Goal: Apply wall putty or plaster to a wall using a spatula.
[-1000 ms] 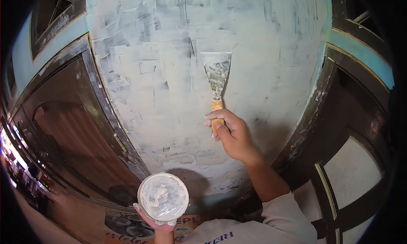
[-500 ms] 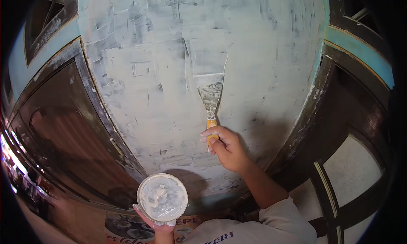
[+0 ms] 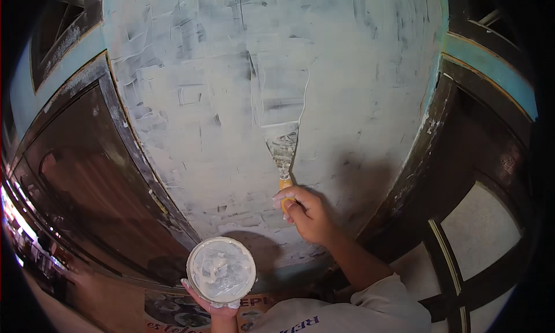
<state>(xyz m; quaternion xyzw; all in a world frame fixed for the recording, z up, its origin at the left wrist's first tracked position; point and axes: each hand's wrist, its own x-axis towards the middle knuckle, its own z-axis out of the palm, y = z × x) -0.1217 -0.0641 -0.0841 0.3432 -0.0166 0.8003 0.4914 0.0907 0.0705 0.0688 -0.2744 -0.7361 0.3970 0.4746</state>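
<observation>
My right hand (image 3: 307, 213) grips the orange handle of a putty knife (image 3: 282, 155), its fingers wrapped round it. The broad, smeared blade lies against the wall (image 3: 364, 84), which carries pale, patchy filler with grey streaks and square marks. Above the blade runs a strip with raised edges of fresh filler. At the lower centre my left hand (image 3: 213, 306), white paste on its fingers, holds a round shallow tub (image 3: 221, 270) of whitish paste from below.
Dark wooden doors (image 3: 75, 159) (image 3: 480, 142) with scuffed frames flank the wall, with light blue bands (image 3: 491, 72) above them. Bright, cluttered space shows at the far left edge. A printed sign (image 3: 170, 310) lies below, and my shirt fills the bottom centre.
My right hand and the putty knife have moved down the wall and slightly left, with a longer smoothed strip now visible above the blade. The left hand and tub have barely moved.
</observation>
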